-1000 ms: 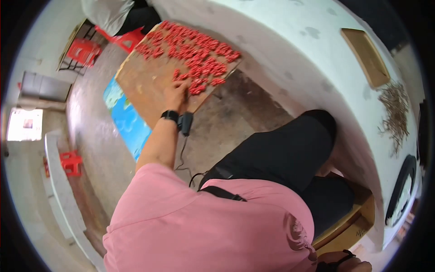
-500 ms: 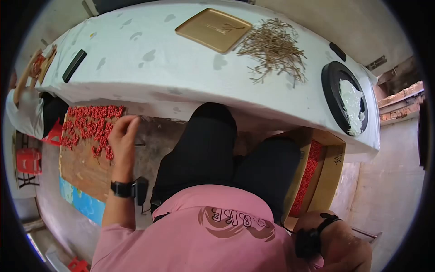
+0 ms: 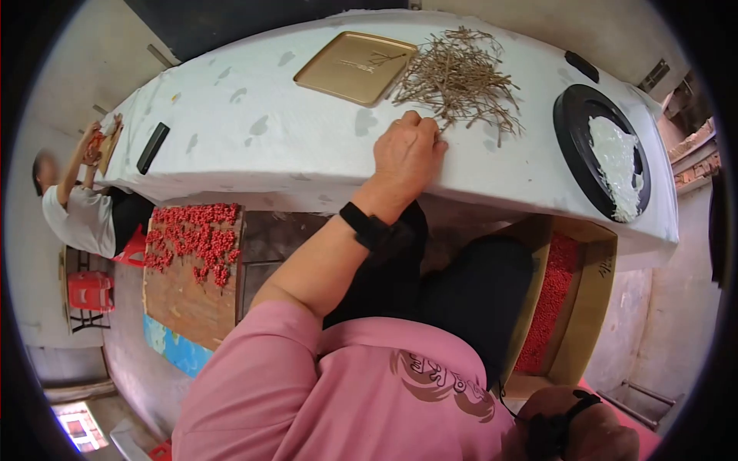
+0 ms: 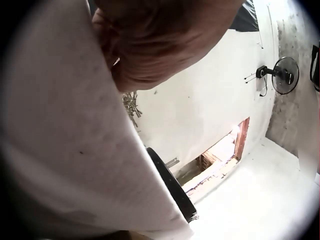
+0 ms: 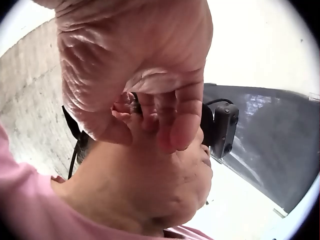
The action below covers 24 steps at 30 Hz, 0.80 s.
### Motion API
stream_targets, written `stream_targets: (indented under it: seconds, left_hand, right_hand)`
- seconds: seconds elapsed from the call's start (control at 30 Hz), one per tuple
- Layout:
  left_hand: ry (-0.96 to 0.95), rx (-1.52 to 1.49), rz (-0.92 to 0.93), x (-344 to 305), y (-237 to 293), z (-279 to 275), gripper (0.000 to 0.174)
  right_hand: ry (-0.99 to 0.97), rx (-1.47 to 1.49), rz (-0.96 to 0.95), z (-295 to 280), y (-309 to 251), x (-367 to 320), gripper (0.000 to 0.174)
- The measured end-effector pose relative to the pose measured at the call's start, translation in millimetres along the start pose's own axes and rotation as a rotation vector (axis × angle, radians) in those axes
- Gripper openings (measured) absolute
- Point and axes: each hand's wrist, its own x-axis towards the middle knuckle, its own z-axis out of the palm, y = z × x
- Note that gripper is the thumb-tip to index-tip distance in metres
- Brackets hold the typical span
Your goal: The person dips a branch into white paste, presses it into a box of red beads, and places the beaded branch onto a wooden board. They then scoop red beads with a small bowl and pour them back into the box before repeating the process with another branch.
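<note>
Left hand point(image 3: 407, 150), fingers curled at the edge of the stick pile point(image 3: 457, 73), its grasp hidden from view: a careless drag could likely sweep sticks off the table point(image 3: 254, 146).

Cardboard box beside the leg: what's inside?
Small red pieces fill the cardboard box as far as it shows. What lies beneath them is covered, and the leg overlaps one side wall.

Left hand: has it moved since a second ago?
Yes. The left hand has gone from the board of red pieces on the floor up onto the white table, beside the pile of sticks.
</note>
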Motion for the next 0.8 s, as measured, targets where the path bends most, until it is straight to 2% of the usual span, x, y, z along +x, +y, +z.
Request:
stream_targets:
  seconds: [0.1, 0.17, 0.23, 0.37, 0.43, 0.5, 0.6, 0.67, 0.7, 0.73, 0.77, 0.8]
  left_hand:
    - [0.021, -0.025, -0.011, -2, -3, 3, 0.011]
    - [0.061, -0.059, 0.015, -5, -7, 3, 0.007]
    - [0.075, -0.131, 0.021, -7, -9, -4, 0.008]
    - [-0.017, -0.276, -0.096, -14, -12, -19, 0.011]
    - [-0.002, -0.339, -0.095, -17, -14, -23, 0.012]
    - [-0.002, -0.392, -0.134, -20, -14, -27, 0.012]
    - [-0.078, -0.463, -0.161, -28, -14, -39, 0.010]
    - [-0.151, -0.657, -0.095, -38, 2, -47, 0.009]
    - [-0.246, -0.755, -0.115, -43, 13, -51, 0.008]
    - [-0.306, -0.766, -0.060, -49, 25, -53, 0.008]
    - [-0.399, -0.780, -0.029, -54, 39, -58, 0.008]
    - [-0.439, -0.782, 0.028, -58, 47, -58, 0.007]
  right_hand:
    - [0.026, -0.091, 0.040, -1, -15, -13, 0.012]
    - [0.015, 0.073, 0.176, -10, -31, -16, 0.013]
    - [-0.003, 0.150, 0.179, -8, -25, -12, 0.015]
    - [-0.079, 0.068, -0.047, -1, -2, -8, 0.019]
    - [-0.114, 0.015, -0.015, 5, -2, -6, 0.025]
    - [-0.134, -0.013, 0.148, 12, -4, 1, 0.037]
    - [-0.394, 0.138, 0.615, -23, -25, 8, 0.076]
    - [0.007, -0.509, 0.694, 3, -11, -27, 0.030]
    - [-0.035, -0.825, 0.647, -6, 10, -36, 0.028]
    - [-0.062, -1.144, 0.608, -15, 32, -44, 0.027]
    - [0.094, -1.143, 0.852, -13, 45, -54, 0.035]
    - [0.036, -1.181, 0.909, -17, 57, -68, 0.041]
